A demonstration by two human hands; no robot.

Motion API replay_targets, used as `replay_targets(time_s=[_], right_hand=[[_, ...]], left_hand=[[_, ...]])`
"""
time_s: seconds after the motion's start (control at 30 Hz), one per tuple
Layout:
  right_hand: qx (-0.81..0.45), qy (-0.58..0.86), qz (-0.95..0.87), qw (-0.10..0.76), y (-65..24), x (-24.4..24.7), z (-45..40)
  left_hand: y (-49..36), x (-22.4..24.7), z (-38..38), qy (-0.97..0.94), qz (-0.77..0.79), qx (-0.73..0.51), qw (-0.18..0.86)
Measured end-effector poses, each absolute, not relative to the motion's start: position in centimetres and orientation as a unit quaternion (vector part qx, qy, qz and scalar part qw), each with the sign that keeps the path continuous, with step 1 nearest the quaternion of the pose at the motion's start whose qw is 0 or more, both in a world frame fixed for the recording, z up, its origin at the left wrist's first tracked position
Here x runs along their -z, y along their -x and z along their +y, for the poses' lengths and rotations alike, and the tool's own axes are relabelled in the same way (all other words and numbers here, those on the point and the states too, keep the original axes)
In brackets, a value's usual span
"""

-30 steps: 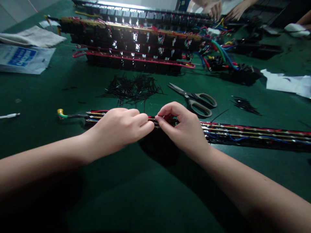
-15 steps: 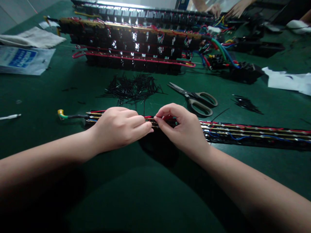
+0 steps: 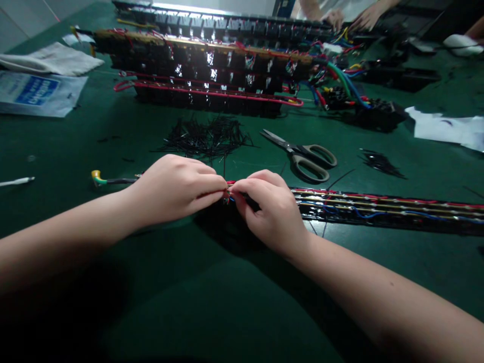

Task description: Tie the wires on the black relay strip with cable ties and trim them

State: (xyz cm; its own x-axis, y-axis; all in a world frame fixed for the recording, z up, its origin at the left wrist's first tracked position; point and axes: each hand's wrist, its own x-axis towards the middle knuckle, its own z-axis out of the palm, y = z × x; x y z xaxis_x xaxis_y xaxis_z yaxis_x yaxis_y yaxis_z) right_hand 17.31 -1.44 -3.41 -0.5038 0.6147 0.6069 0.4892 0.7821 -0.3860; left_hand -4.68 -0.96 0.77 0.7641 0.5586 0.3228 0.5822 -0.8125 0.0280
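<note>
Green surface (image 3: 227, 307) lies under one long wired strip (image 3: 393, 210), which runs from nine to three o'clock. It's probably light and stiff, but its thin wires (image 3: 366, 217) could snap; its black sides seem best to hold. My left fingers (image 3: 209, 184) and right fingers (image 3: 251, 187) each pinch over it; I can't tell what. One pair of scissors (image 3: 295, 150), at two; two cable-tie piles (image 3: 207, 137), at eleven and three.

Long black strip (image 3: 393, 209) with brass-coloured rods, lying flat on the green counter (image 3: 227, 307).
Well in from the counter's left edge, it runs lengthwise beyond view at right; red and blue wires follow the rods, thin black strands jut out, and a cable (image 3: 119, 181) with a yellow-and-green tip leaves its partly covered left end.
</note>
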Motion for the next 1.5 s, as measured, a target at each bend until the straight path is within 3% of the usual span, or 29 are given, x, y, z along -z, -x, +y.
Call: replay_targets(time_s=[0.2,0.57,0.97,1.5], right_hand=[[-0.119,0.341,-0.85,0.382,-17.4,3.5,-1.4],[-0.169,0.364,-0.837,0.372,-17.7,3.1,-1.4],[-0.238,0.381,-0.793,0.411,-17.7,3.3,-1.7],[-0.2,0.37,-0.811,0.407,-17.8,3.3,-1.6]], left_hand=[[4.0,-0.9,-0.8,0.909,-0.387,0.131,-0.086],[3.2,0.0,-0.9,0.808,-0.474,0.214,-0.276],[3.0,0.3,-0.8,0.813,-0.465,0.215,-0.278],[3.3,0.4,-0.7,0.828,-0.445,0.198,-0.277]])
